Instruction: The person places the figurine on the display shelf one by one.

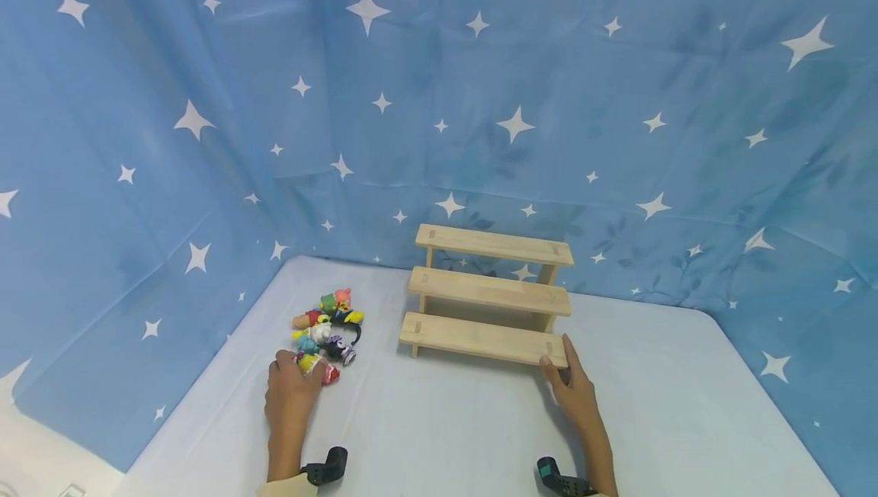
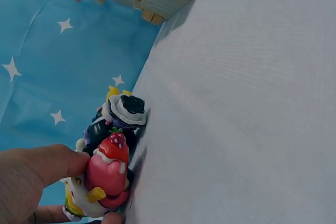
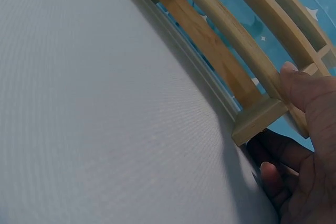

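Note:
At the left of the head view, my left hand (image 1: 291,394) pinches a small toy figure with a red strawberry-like top (image 2: 110,166) and yellow and white parts. Thumb and fingers lie on either side of it, and it stays low by the table. Beyond it are several other colourful toy figures (image 1: 320,331) in a tight group, one dark with a white swirl (image 2: 126,111). My right hand (image 1: 575,394) holds the right end of a three-tier wooden shelf (image 1: 480,337). Its thumb (image 3: 296,85) lies on the lowest board's front edge; the other fingers are around the end, partly hidden.
A white-covered table (image 1: 439,421) bears the shelf near its back edge. Blue cloth with white stars (image 1: 439,101) hangs behind and along the sides. Black wrist cameras (image 1: 329,466) are strapped to both wrists.

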`<action>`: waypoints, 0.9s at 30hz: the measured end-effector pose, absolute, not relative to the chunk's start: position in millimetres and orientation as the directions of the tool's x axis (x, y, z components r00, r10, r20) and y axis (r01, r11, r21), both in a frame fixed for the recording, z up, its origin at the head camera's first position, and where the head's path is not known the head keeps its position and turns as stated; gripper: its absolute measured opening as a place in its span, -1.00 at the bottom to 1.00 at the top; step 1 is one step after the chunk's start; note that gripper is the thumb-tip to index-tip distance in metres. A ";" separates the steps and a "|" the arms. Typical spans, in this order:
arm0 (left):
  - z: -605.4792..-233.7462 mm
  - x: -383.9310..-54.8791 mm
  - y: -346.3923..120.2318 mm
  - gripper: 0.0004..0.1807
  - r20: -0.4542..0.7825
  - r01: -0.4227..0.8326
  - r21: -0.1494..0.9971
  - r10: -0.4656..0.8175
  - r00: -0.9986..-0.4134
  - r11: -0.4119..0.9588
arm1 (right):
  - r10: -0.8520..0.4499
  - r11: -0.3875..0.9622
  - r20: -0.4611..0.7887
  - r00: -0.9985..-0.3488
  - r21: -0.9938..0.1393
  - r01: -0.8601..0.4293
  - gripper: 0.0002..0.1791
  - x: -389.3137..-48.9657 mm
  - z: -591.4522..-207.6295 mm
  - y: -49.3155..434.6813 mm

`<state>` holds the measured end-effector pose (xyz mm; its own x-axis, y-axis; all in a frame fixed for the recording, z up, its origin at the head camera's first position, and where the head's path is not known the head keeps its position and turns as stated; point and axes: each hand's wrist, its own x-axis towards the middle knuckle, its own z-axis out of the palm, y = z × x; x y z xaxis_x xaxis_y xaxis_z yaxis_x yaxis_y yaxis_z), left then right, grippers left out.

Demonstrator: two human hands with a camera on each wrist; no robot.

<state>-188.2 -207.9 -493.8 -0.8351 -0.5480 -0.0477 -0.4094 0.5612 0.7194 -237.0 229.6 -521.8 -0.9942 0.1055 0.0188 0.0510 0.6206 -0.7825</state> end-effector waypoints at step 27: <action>-497.0 -193.9 -213.4 -0.57 0.052 -0.254 0.795 -0.478 -0.877 0.552 | 0.129 0.591 0.025 -0.991 -0.805 0.057 -0.10 -236.2 -523.7 227.8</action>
